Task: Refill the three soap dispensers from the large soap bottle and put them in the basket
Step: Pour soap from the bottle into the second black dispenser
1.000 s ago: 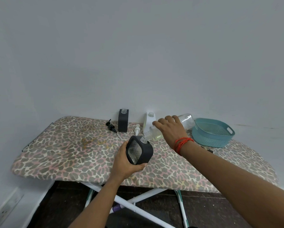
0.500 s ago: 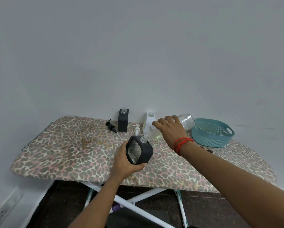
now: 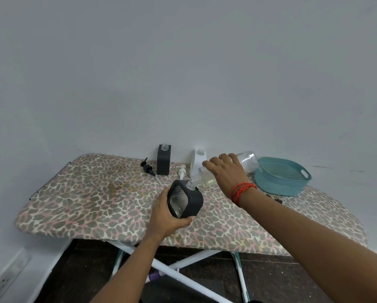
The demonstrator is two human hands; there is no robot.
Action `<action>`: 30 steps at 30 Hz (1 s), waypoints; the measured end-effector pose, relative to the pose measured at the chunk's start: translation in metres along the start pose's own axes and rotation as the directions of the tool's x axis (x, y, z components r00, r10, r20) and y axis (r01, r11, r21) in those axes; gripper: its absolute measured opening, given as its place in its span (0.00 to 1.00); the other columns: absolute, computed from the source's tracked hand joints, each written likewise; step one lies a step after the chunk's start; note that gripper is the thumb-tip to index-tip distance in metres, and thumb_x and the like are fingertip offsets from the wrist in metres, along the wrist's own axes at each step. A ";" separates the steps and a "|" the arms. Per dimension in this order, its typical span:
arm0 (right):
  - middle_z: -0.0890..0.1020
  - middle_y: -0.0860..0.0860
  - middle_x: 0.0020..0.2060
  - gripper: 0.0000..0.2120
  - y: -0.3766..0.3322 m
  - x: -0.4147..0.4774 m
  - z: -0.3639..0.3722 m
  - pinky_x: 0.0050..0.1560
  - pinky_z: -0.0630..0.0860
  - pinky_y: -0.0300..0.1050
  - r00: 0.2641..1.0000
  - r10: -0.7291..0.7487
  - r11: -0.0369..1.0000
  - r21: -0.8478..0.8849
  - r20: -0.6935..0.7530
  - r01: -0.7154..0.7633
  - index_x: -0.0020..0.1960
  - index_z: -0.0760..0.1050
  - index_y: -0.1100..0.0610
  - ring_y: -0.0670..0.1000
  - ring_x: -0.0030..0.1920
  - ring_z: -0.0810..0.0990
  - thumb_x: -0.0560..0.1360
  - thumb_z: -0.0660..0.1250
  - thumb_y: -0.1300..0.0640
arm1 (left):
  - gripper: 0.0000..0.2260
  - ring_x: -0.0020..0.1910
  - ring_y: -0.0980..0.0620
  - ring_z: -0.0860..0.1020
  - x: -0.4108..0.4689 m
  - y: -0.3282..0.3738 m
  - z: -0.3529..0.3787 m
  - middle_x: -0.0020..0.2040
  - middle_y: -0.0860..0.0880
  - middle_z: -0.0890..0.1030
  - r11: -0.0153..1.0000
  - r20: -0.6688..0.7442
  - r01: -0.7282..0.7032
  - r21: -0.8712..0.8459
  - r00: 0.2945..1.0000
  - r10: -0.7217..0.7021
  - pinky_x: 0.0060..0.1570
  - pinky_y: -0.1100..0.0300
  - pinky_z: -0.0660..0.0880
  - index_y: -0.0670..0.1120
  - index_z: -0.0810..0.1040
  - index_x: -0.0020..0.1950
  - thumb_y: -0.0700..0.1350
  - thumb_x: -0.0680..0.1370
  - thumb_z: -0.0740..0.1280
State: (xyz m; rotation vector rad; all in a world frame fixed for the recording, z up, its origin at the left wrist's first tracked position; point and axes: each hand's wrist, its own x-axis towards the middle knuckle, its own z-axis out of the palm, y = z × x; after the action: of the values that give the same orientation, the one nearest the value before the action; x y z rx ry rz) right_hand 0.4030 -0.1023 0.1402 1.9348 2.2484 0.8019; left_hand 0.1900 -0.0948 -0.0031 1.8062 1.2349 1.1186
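Note:
My left hand (image 3: 165,217) grips a black square soap dispenser (image 3: 186,202), tilted, its clear neck pointing up and right. My right hand (image 3: 227,173) holds the large clear soap bottle (image 3: 246,160) tipped almost flat, mouth meeting the dispenser's neck. A little yellowish liquid lies in the bottle's lower part. A second black dispenser (image 3: 164,159) stands uncapped at the back of the board. Beside it stands a white dispenser (image 3: 198,159), also uncapped. The teal basket (image 3: 281,184) sits at the right, with no dispenser in it.
Everything rests on a leopard-print ironing board (image 3: 85,200) against a grey wall. A black pump head (image 3: 148,168) and a white pump head (image 3: 182,171) lie loose near the back. A small dark cap (image 3: 276,200) lies by my right forearm. A wall socket (image 3: 6,281) sits low left.

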 end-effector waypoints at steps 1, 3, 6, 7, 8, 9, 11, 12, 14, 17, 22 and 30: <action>0.79 0.50 0.56 0.31 0.000 0.000 0.000 0.67 0.65 0.58 1.000 0.000 1.000 -0.001 -0.001 0.000 0.66 0.68 0.50 0.57 0.58 0.74 0.68 0.63 0.72 | 0.54 0.68 0.56 0.70 0.000 0.000 0.000 0.70 0.55 0.71 1.000 0.000 -0.002 0.000 1.000 0.002 0.67 0.57 0.71 0.50 0.63 0.78 0.64 0.58 0.83; 0.78 0.50 0.56 0.30 0.000 0.000 0.000 0.67 0.65 0.58 1.000 -0.003 1.000 0.001 -0.001 0.003 0.66 0.68 0.50 0.57 0.58 0.74 0.68 0.62 0.72 | 0.54 0.67 0.58 0.69 0.000 0.001 0.000 0.70 0.56 0.70 1.000 0.003 -0.002 -0.001 1.000 0.002 0.65 0.61 0.69 0.49 0.62 0.78 0.62 0.59 0.84; 0.78 0.50 0.57 0.30 0.000 0.000 0.000 0.68 0.64 0.58 1.000 0.000 1.000 0.006 -0.002 0.000 0.66 0.68 0.50 0.57 0.58 0.74 0.69 0.62 0.72 | 0.51 0.64 0.62 0.67 -0.001 0.004 -0.001 0.65 0.61 0.68 1.000 0.004 -0.008 -0.016 1.000 0.008 0.58 0.76 0.63 0.49 0.64 0.78 0.57 0.60 0.85; 0.79 0.50 0.57 0.30 0.000 0.000 0.000 0.68 0.64 0.58 1.000 0.001 1.000 0.006 -0.003 -0.001 0.66 0.68 0.50 0.57 0.58 0.74 0.69 0.63 0.72 | 0.51 0.64 0.63 0.67 -0.001 0.004 -0.001 0.64 0.62 0.68 1.000 0.004 -0.011 -0.020 1.000 0.011 0.55 0.79 0.61 0.49 0.64 0.77 0.56 0.60 0.85; 0.79 0.50 0.57 0.30 0.000 0.000 0.000 0.67 0.64 0.58 1.000 0.002 1.000 0.007 -0.005 -0.002 0.66 0.68 0.50 0.57 0.58 0.74 0.69 0.63 0.72 | 0.50 0.63 0.63 0.68 -0.001 0.004 -0.001 0.63 0.63 0.68 1.000 0.005 -0.009 -0.025 1.000 0.010 0.54 0.80 0.61 0.49 0.64 0.77 0.56 0.60 0.85; 0.79 0.50 0.57 0.30 0.000 0.000 0.000 0.68 0.65 0.58 1.000 0.002 1.000 0.007 -0.004 -0.002 0.66 0.68 0.50 0.57 0.58 0.74 0.69 0.63 0.72 | 0.50 0.63 0.63 0.68 -0.001 0.004 -0.001 0.62 0.64 0.68 1.000 0.004 -0.009 -0.027 1.000 0.009 0.54 0.80 0.61 0.50 0.64 0.77 0.57 0.60 0.85; 0.78 0.50 0.57 0.31 0.000 0.000 0.000 0.68 0.64 0.58 1.000 0.001 1.000 0.005 0.000 -0.001 0.67 0.68 0.50 0.57 0.59 0.74 0.69 0.63 0.72 | 0.51 0.63 0.62 0.69 -0.001 0.005 -0.001 0.63 0.62 0.69 1.000 0.000 -0.005 -0.026 1.000 0.005 0.56 0.77 0.63 0.50 0.65 0.76 0.58 0.60 0.85; 0.78 0.50 0.57 0.31 0.000 0.000 -0.001 0.68 0.64 0.58 1.000 0.000 1.000 0.004 0.001 0.000 0.67 0.68 0.50 0.57 0.59 0.74 0.69 0.63 0.72 | 0.51 0.64 0.61 0.69 -0.001 0.005 -0.001 0.64 0.61 0.70 1.000 0.000 -0.003 -0.022 1.000 0.003 0.58 0.73 0.65 0.50 0.64 0.77 0.58 0.59 0.85; 0.78 0.50 0.57 0.31 0.000 0.000 -0.001 0.68 0.64 0.58 1.000 0.000 1.000 0.003 0.004 0.000 0.67 0.68 0.50 0.57 0.59 0.74 0.69 0.63 0.72 | 0.52 0.64 0.60 0.70 -0.001 0.005 -0.001 0.65 0.60 0.70 1.000 0.001 0.000 -0.019 1.000 0.000 0.61 0.66 0.67 0.51 0.64 0.77 0.60 0.59 0.85; 0.78 0.50 0.57 0.31 0.000 0.000 -0.001 0.67 0.65 0.58 1.000 0.000 1.000 -0.005 0.007 0.000 0.67 0.68 0.50 0.58 0.58 0.74 0.68 0.63 0.72 | 0.52 0.65 0.60 0.70 -0.001 0.005 -0.001 0.66 0.59 0.71 1.000 0.003 0.004 -0.015 1.000 -0.004 0.63 0.63 0.69 0.51 0.64 0.77 0.60 0.59 0.84; 0.78 0.51 0.57 0.30 0.000 0.000 -0.002 0.68 0.64 0.58 1.000 -0.003 1.000 -0.008 0.003 0.003 0.67 0.68 0.50 0.58 0.59 0.74 0.69 0.63 0.71 | 0.53 0.66 0.60 0.69 -0.001 0.004 -0.001 0.67 0.59 0.70 1.000 0.000 0.004 -0.010 1.000 -0.004 0.64 0.63 0.68 0.50 0.63 0.78 0.59 0.59 0.85; 0.78 0.51 0.57 0.29 -0.001 0.000 -0.005 0.68 0.64 0.58 1.000 -0.006 1.000 -0.008 0.005 0.006 0.67 0.68 0.50 0.58 0.59 0.74 0.70 0.62 0.71 | 0.52 0.65 0.60 0.68 -0.001 0.007 -0.002 0.66 0.60 0.68 1.000 -0.001 0.006 -0.019 1.000 -0.006 0.62 0.66 0.65 0.48 0.63 0.78 0.57 0.60 0.85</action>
State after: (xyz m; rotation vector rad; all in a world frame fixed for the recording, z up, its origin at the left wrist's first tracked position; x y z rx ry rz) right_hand 0.4000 -0.1042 0.1443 1.9242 2.2433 0.8029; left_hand 0.1908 -0.0980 0.0031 1.7867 1.2257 1.1237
